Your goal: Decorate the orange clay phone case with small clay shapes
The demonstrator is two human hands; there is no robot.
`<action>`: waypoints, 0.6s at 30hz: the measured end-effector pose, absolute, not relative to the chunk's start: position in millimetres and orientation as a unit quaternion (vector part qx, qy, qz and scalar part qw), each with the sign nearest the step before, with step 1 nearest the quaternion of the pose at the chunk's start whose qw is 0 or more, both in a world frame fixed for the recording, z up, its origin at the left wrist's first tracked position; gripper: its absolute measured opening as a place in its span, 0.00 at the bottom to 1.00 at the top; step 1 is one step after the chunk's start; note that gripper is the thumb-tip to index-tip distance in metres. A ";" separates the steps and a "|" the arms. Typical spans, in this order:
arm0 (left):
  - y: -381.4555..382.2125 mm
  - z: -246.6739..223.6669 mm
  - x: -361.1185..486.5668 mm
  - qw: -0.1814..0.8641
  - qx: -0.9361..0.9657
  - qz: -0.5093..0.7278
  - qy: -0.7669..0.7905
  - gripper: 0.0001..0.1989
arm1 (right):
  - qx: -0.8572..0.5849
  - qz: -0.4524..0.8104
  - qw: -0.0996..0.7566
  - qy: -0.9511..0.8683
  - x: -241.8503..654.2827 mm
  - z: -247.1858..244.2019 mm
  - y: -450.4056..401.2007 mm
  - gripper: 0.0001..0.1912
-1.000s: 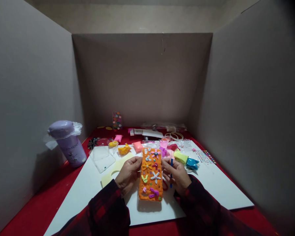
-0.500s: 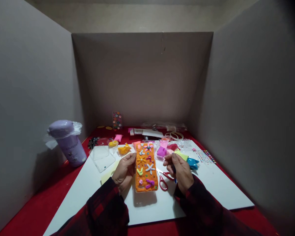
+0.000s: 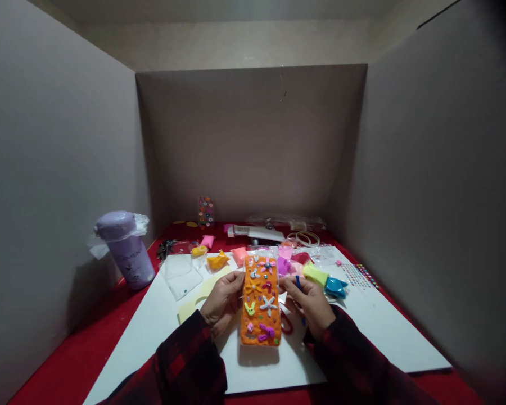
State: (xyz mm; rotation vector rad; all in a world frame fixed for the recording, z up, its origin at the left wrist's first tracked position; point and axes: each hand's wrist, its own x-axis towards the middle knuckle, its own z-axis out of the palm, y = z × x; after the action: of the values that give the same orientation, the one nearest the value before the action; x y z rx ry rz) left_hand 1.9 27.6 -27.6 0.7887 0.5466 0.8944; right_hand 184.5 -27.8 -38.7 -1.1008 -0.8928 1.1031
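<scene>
An orange clay-covered phone case (image 3: 260, 326) is held upright in front of me. Its face carries small clay flowers, a white starfish, bunny heads, a purple bow-like shape and shiny gems. My left hand (image 3: 224, 301) is closed on the case's left edge, thumb in front. At the right edge, the fingertips of my right hand (image 3: 310, 304) meet or nearly meet the case; contact is hard to make out. A thin blue stick-like tool (image 3: 297, 282) passes through the fingers of that hand, mostly hidden. Red-handled scissors (image 3: 285, 323) lie partly hidden behind the case.
A clear phone case (image 3: 181, 278) and yellow paper (image 3: 189, 309) lie left on the white board (image 3: 379, 332). Behind are clay packets, including an orange one (image 3: 218, 260) and a blue one (image 3: 335, 287). A gem sheet (image 3: 358, 274) lies right; a purple tumbler (image 3: 129, 253) stands left.
My right hand has come in to the right edge of the orange case from a short distance away. The whole view has shifted slightly, and the case now covers more of the scissors.
</scene>
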 end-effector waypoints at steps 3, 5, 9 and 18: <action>29.9 -31.3 1.7 0.788 0.385 0.404 0.262 0.13 | -0.456 0.518 0.615 -0.382 184.1 -36.3 -28.5 0.22; 30.0 -31.9 0.8 0.784 0.395 0.400 0.264 0.13 | -0.443 0.539 0.606 -0.382 184.5 -34.3 -30.0 0.21; 26.7 -30.8 -1.3 0.778 0.413 0.400 0.252 0.14 | -0.435 0.559 0.589 -0.389 183.2 -31.0 -33.3 0.21; 18.0 -18.0 -3.1 0.762 0.431 0.431 0.220 0.20 | -0.464 0.520 0.590 -0.408 187.2 -5.0 -43.5 0.22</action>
State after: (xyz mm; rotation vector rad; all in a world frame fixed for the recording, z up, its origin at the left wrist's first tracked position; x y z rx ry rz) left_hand -3.1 18.0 -18.0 0.9367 0.4792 0.9366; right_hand 187.2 -43.5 -5.0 -1.0792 -0.9493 1.2092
